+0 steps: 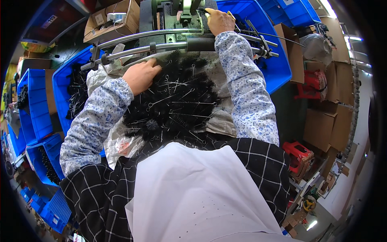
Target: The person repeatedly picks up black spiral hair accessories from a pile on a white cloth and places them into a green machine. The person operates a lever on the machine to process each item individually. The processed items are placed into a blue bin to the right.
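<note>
A heap of black twisted-wire brushes [173, 97] with looped metal handles lies in front of me on pale sacking. My left hand [141, 75] rests at the heap's upper left side, its fingers bent and close together. Its fingertips dip among the dark bristles, so what they pinch, if anything, is hidden. At the machine [177, 20] beyond the rails, my right hand [220, 21] is closed, with yellow coverings on some fingers. A small black-bristled brush [202, 12] sticks out from its fingertips, beside the machine's metal head.
Curved metal rails [141, 49] with clamps cross between me and the machine. One blue bin [60, 80] with more brushes stands left, another blue bin [278, 66] right. A cardboard box [115, 20] sits far left; red stools [298, 159] and cartons stand at the right.
</note>
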The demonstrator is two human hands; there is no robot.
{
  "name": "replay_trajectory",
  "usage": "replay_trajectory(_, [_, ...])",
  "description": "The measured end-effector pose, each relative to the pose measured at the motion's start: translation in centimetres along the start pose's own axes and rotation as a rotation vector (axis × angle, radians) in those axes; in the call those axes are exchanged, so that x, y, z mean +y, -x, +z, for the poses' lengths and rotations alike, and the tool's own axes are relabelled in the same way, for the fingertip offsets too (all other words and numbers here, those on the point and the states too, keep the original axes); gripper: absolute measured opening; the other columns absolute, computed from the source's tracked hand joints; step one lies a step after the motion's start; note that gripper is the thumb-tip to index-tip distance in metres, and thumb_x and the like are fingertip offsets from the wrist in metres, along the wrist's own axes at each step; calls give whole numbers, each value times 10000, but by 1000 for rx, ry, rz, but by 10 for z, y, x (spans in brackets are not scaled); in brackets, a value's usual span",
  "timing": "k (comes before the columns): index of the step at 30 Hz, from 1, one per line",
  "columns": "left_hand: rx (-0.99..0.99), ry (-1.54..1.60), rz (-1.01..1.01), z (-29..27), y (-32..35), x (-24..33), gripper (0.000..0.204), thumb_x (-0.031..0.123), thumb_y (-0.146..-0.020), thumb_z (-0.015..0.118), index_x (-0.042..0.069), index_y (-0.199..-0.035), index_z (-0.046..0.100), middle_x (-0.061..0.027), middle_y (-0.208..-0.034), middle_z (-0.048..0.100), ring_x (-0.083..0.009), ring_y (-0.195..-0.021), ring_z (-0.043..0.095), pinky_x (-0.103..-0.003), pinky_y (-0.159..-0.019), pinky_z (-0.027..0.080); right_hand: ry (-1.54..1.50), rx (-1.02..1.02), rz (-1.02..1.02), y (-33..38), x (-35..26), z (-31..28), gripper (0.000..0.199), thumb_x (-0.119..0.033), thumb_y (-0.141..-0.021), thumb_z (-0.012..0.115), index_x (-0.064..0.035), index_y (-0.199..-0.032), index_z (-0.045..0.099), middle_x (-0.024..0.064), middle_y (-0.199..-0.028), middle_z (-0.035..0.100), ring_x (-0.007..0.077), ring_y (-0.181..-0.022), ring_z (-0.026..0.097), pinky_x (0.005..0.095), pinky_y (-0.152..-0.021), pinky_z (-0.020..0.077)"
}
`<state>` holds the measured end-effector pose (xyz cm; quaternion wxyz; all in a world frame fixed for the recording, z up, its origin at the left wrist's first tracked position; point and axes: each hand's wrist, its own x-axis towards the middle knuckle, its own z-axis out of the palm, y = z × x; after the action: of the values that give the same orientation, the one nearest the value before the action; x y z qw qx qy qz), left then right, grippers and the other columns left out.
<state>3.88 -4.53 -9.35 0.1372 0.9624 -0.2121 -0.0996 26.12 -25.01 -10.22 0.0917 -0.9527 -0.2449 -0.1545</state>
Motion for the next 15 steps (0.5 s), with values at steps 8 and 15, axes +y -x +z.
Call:
replay_trajectory(8, [89,138,-28,-10,19,-1,188,31,-685,565,38,-866,512,-125,-883,494,-304,-803,570,-378,-700,482,-30,21,-41,-2,8,11,264,-224,-790,539,-228,-1037,630,91,-872,644,263,-812,612,390,-782,451])
replay_trajectory(15, [260,293,58,-41,26,0,164,34,-702,574,31,-835,478,-109,-854,491,-292,-732,558,-360,-656,455,-46,20,-110,-6,2,-12,219,-174,-775,558,-149,-979,633,103,-913,609,283,-878,545,387,-767,422])
